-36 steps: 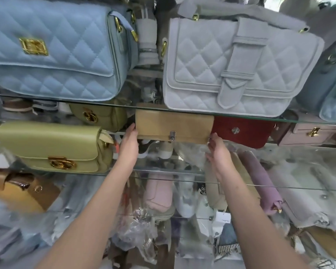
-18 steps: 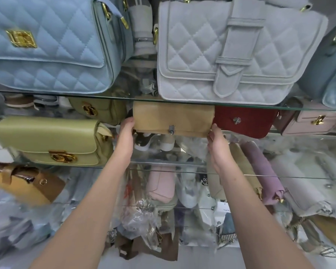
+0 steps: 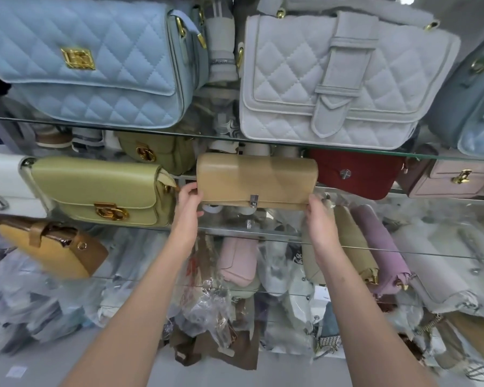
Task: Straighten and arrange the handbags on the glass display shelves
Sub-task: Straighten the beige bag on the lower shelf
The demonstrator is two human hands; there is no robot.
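A tan handbag (image 3: pixel 256 178) with a small silver clasp sits on the middle glass shelf (image 3: pixel 249 231), between a green bag (image 3: pixel 101 188) and a red bag (image 3: pixel 352 173). My left hand (image 3: pixel 189 203) grips its lower left corner, thumb on the front. My right hand (image 3: pixel 317 216) holds its lower right corner from below. On the upper glass shelf (image 3: pixel 207 135) stand a light blue quilted bag (image 3: pixel 95 60) and a white quilted bag (image 3: pixel 344 76).
A pink bag (image 3: pixel 458 178) stands right of the red one and another blue bag (image 3: pixel 475 101) at the far right above. An orange-brown bag (image 3: pixel 53 247) lies lower left. Lower shelves hold several bags and plastic-wrapped goods. An olive bag (image 3: pixel 157 155) sits behind the green one.
The tan bag has come forward and slightly down on the shelf. Both hands went from touching its sides to gripping its lower corners. The view shifted a little.
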